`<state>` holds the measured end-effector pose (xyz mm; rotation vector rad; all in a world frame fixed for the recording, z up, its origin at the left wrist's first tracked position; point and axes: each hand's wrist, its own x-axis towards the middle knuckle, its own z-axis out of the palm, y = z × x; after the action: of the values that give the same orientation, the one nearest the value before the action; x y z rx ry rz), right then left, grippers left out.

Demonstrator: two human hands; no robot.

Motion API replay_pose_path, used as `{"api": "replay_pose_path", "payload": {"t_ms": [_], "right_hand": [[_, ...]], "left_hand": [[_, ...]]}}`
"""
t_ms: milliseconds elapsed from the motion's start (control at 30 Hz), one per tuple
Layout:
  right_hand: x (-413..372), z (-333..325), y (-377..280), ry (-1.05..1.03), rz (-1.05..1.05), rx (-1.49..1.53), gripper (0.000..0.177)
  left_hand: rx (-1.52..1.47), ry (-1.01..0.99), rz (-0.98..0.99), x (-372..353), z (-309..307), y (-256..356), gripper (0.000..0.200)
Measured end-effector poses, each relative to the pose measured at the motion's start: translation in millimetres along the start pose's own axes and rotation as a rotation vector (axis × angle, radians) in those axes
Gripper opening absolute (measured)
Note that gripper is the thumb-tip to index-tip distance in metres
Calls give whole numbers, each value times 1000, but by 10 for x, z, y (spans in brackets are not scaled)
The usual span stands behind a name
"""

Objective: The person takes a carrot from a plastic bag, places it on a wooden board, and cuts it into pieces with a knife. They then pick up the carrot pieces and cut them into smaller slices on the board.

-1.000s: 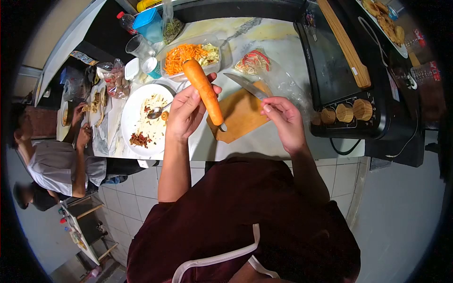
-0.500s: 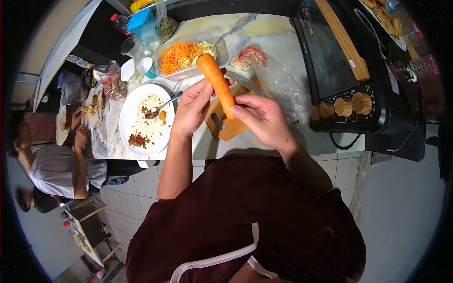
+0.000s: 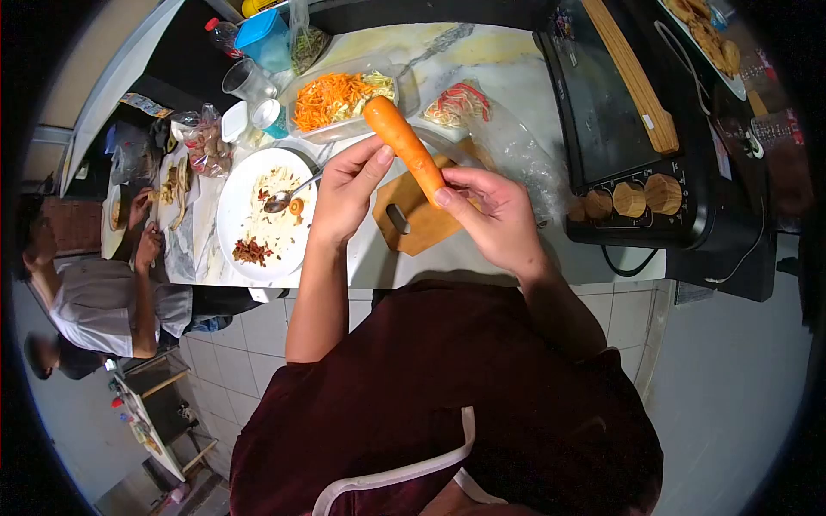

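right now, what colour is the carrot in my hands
The carrot is orange, showing best in the head view.

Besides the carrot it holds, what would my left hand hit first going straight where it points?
Probably the plastic tub ahead of your left hand, but depth is unclear; it might pass above.

Before you: counter (image 3: 516, 53), marbled, brightly lit. Below you: floor (image 3: 234, 351), pale square tiles, thin joints. To your left: table (image 3: 164, 452), white-edged, wooden-legged.

Left hand (image 3: 348, 194) curled, right hand (image 3: 497, 218) pinching
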<state>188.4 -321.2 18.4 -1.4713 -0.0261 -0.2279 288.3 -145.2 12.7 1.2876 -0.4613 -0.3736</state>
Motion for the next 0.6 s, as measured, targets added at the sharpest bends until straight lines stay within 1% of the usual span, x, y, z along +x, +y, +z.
{"api": "replay_pose_path", "payload": {"t_ms": [267,333,467,533,600], "right_hand": [[30,-29,35,73,-78,-69,25],[27,-27,23,105,-99,-142,24],[23,-4,53,152,-144,-187,25],[22,-2,51,175,-215,-259,26],[19,-6,38,179,-209,-267,26]], "left_hand": [[14,3,-24,-15,-7,-14,30],[3,15,-51,-31,-6,-17,30],[-8,27,-66,-59,1,-16,31],[-34,44,-64,-77,8,-11,31],[-31,48,-72,-87,0,-17,31]]}}
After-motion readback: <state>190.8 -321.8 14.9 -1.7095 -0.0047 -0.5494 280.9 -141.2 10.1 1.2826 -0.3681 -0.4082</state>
